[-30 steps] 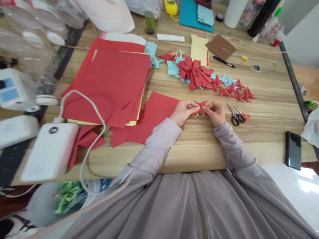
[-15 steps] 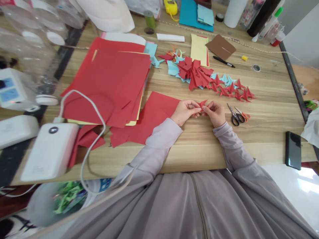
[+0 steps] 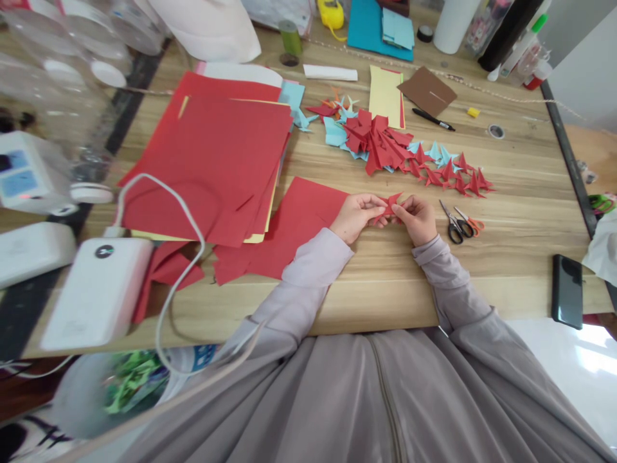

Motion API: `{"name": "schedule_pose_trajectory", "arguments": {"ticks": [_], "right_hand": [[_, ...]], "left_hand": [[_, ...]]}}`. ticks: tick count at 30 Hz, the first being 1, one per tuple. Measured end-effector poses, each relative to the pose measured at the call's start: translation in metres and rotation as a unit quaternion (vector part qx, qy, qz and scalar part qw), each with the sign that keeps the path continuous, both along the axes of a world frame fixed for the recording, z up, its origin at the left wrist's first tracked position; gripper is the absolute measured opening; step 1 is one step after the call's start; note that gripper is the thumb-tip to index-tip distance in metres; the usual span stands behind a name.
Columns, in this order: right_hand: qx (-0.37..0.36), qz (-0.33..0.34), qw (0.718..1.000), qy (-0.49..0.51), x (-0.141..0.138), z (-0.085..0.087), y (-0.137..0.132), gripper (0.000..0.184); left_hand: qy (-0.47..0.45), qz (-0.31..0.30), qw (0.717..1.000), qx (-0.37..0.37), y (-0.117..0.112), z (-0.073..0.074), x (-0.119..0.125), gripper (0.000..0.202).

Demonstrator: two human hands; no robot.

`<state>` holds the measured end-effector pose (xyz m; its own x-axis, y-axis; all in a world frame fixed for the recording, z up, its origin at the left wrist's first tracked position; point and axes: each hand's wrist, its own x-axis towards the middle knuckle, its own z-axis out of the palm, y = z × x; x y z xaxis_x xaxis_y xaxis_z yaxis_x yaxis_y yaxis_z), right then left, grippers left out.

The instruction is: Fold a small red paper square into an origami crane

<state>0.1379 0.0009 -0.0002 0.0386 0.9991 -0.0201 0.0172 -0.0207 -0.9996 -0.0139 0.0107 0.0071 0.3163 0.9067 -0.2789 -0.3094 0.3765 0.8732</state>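
Both my hands meet over the wooden table [image 3: 520, 212] and pinch one small folded red paper piece [image 3: 389, 206]. My left hand [image 3: 357, 216] grips its left side with curled fingers. My right hand [image 3: 417, 220] grips its right side the same way. A loose red sheet [image 3: 294, 225] lies just left of my left hand. Beyond my hands lies a heap of folded red and light blue paper shapes [image 3: 395, 151].
A big stack of red paper [image 3: 216, 161] covers the left middle. Scissors [image 3: 457, 225] lie right of my right hand, a black phone [image 3: 567, 290] near the right front edge. A white power bank [image 3: 96, 292] with cable sits front left. Pen [image 3: 432, 119], yellow sheet [image 3: 384, 96], bottles at the back.
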Motion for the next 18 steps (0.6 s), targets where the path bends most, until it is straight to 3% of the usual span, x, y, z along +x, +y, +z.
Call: {"name": "schedule_pose_trajectory", "arguments": {"ticks": [18], "right_hand": [[-0.037, 0.013, 0.996, 0.079, -0.0009, 0.0032, -0.0001, 0.046]], "left_hand": [[0.037, 0.018, 0.999, 0.035, -0.0031, 0.0023, 0.0034, 0.023]]}}
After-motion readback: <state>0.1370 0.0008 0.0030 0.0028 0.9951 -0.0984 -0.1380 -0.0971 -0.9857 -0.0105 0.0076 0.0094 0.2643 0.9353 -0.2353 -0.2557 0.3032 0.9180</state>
